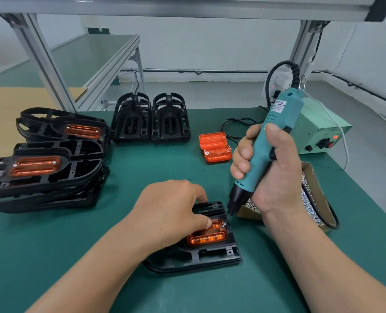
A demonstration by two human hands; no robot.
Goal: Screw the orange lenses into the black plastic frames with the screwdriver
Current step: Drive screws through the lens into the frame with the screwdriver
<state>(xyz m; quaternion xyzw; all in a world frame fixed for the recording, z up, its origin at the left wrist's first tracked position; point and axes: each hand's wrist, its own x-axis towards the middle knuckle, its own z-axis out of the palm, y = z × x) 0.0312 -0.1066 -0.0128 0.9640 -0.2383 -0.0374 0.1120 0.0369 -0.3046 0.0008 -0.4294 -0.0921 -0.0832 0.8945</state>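
Note:
A black plastic frame (212, 256) lies flat on the green mat in front of me, with an orange lens (206, 239) seated in it. My left hand (174, 211) rests on the frame, its thumb and fingertips pressing the lens at its far edge. My right hand (275, 175) grips the teal electric screwdriver (266, 143), held tilted with its bit tip down on a screw at the lens's far right corner (223, 225). Two loose orange lenses (214, 146) lie further back on the mat.
Stacked frames with lenses fitted (45, 163) sit at the left. Two upright stacks of black frames (150, 119) stand at the back. A cardboard box of screws (309, 199) is behind my right wrist, and the green power unit (318, 134) with its cable is at the right.

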